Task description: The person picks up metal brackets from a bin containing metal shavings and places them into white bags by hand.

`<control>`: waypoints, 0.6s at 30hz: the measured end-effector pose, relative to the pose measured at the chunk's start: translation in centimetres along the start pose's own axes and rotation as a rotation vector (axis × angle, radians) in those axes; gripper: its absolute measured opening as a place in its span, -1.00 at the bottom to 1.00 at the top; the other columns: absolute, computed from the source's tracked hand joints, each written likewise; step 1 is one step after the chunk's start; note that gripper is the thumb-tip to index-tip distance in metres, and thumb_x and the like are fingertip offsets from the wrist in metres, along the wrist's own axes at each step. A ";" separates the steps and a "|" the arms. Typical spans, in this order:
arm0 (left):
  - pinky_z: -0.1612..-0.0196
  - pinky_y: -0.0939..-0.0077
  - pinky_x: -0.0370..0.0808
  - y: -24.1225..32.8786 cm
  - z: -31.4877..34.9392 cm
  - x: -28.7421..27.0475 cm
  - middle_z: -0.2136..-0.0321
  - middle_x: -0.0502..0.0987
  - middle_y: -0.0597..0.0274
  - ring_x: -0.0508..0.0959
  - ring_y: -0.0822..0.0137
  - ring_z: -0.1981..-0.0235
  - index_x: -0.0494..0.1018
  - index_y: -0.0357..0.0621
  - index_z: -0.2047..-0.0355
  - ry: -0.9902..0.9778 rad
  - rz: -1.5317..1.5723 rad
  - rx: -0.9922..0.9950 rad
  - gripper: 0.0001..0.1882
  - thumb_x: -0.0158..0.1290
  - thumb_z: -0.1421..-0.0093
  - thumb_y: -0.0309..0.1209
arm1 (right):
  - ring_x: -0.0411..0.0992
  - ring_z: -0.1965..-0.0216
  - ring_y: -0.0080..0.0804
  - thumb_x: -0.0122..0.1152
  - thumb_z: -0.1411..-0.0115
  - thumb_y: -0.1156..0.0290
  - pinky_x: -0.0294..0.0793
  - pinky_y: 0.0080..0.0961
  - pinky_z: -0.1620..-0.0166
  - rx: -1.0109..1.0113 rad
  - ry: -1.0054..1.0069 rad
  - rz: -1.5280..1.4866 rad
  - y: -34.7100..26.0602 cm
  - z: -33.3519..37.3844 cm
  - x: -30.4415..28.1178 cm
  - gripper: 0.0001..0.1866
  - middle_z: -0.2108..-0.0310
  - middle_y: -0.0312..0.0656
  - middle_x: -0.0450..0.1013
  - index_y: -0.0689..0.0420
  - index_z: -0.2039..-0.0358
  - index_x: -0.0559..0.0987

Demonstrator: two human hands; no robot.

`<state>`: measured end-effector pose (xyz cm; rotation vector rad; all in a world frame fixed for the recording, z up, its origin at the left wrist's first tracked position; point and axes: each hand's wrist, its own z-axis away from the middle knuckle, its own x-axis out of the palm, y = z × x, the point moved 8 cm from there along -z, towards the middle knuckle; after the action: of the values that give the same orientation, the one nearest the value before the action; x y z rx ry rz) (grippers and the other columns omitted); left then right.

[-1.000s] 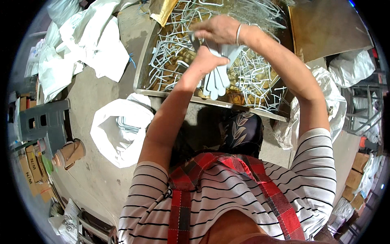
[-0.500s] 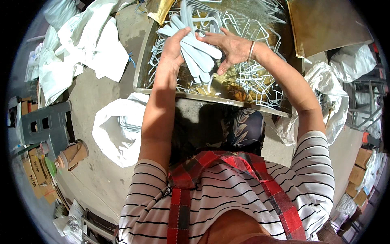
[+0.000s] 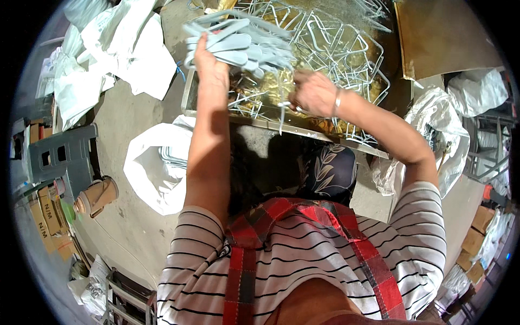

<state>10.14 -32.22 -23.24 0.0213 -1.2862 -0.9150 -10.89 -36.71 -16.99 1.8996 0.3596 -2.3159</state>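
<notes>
At eleven to twelve o'clock, the grey pieces (image 3: 227, 49) look smooth — satin rather than shiny — while the loose rods (image 3: 314, 32) toward one gleam like coated metal. The tray (image 3: 309, 131) has a dull metal rim. At nine, the sack (image 3: 143, 187) is matt white plastic; near three, the bag (image 3: 441, 116) is glossy, crinkled plastic.

A black-striped white shirt (image 3: 292, 244) is worn with checked red straps (image 3: 376, 276), dark leaf-patterned legwear (image 3: 331, 173) and a slim bangle (image 3: 337, 103).
</notes>
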 end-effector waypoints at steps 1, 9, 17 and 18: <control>0.16 0.18 0.40 1.6 -1.3 -1.1 0.43 0.42 0.02 0.44 0.15 0.36 0.28 -0.32 0.32 0.014 0.076 0.059 -0.73 -0.11 -0.15 -0.30 | 0.40 0.31 -0.27 0.13 0.05 0.25 0.39 -0.36 0.21 0.054 -0.103 -0.062 0.1 1.1 0.6 -0.81 0.59 -0.18 0.41 0.11 0.52 0.50; 0.21 0.27 0.40 2.1 0.8 1.3 0.49 0.43 0.13 0.44 0.20 0.37 0.36 -0.23 0.41 -0.126 -0.040 0.026 -0.72 -0.13 -0.16 -0.23 | 0.21 -0.05 -0.05 0.23 0.15 -0.11 0.15 -0.24 -0.12 0.684 0.173 -0.847 11.9 4.1 1.7 0.06 0.05 0.17 0.27 0.32 -0.16 -0.04; 0.32 0.44 0.50 -0.2 1.8 2.1 0.49 0.46 0.17 0.49 0.32 0.47 0.35 -0.25 0.32 -0.265 0.140 -0.248 -0.76 0.03 -0.07 -0.35 | 0.39 0.43 -0.18 0.26 0.28 0.08 0.37 -0.42 0.20 0.599 0.212 -0.795 9.2 0.0 4.1 -0.45 0.55 -0.02 0.40 0.35 0.41 0.53; 0.33 0.44 0.50 -0.8 2.1 2.4 0.49 0.47 0.17 0.49 0.32 0.47 0.36 -0.26 0.32 -0.280 0.150 -0.281 -0.76 0.03 -0.07 -0.35 | 0.38 0.52 -0.22 0.25 0.30 0.10 0.38 -0.41 0.28 0.543 0.295 -0.643 9.4 0.1 3.4 -0.50 0.65 -0.06 0.38 0.35 0.50 0.52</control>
<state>7.90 -33.19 -20.98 -0.4311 -1.3839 -0.9845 -9.34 -45.62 -21.25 2.7368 0.4614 -2.7211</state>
